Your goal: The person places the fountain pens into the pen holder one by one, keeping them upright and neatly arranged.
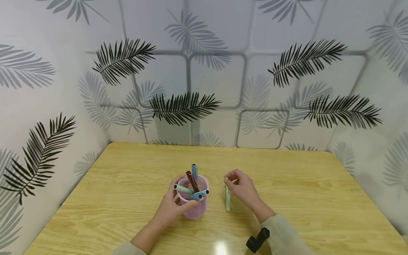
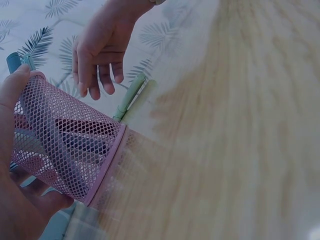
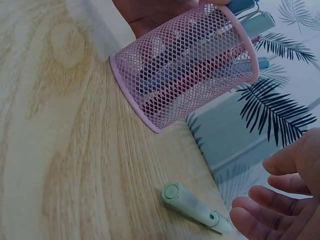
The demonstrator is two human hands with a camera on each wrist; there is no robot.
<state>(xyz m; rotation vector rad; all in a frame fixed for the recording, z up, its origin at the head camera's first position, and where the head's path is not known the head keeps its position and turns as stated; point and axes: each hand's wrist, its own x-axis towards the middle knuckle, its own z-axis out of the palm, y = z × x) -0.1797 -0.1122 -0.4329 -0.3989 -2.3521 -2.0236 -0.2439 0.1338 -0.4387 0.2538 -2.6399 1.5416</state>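
My left hand (image 1: pixel 169 209) grips a pink mesh pen holder (image 1: pixel 195 212), fingers on its far left side and thumb near the rim. Several pens stick out of it, among them a dark brown pen (image 1: pixel 191 180), a blue pen (image 1: pixel 194 170) and a light green pen (image 1: pixel 183 189). To the right of the holder, a light green pen (image 1: pixel 227 202) lies on the table. My right hand (image 1: pixel 243 189) hovers at that pen's far end. In the right wrist view its loosely bent fingers (image 3: pixel 260 207) are beside the pen, with nothing visibly held.
The yellow wood-grain table (image 1: pixel 127 177) runs back to a pale wall (image 1: pixel 216 81) with a leaf pattern. A black strap device (image 1: pixel 258 240) is on my right wrist. Light glares off the table's near part.
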